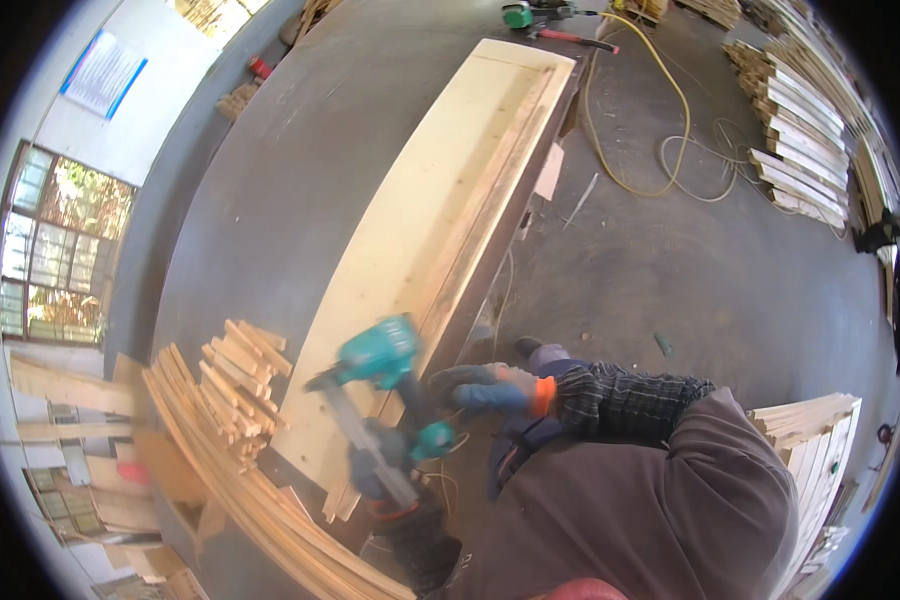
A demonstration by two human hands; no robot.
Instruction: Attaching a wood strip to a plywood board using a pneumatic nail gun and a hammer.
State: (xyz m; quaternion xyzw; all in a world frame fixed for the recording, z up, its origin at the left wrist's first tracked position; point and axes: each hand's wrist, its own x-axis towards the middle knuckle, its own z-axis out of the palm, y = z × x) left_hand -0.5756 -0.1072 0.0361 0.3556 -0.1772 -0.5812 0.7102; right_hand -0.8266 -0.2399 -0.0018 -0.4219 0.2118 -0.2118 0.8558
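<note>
My left hand, in a dark work glove, is closed around a teal nail gun, blurred by motion. Its long metal magazine slants across the glove. The gun hangs over the near end of a long pale wooden panel. Along that panel's right side run narrow wooden strips. Just right of the tool, my right hand, in a grey and blue glove with an orange cuff, reaches toward the bench edge. Its fingers are loosely extended, and I see nothing in them.
A pile of short wooden sticks and a bundle of long strips lie left of the panel. Another green tool and a red-handled hammer rest at the far end. A yellow hose loops across the floor near stacked boards.
</note>
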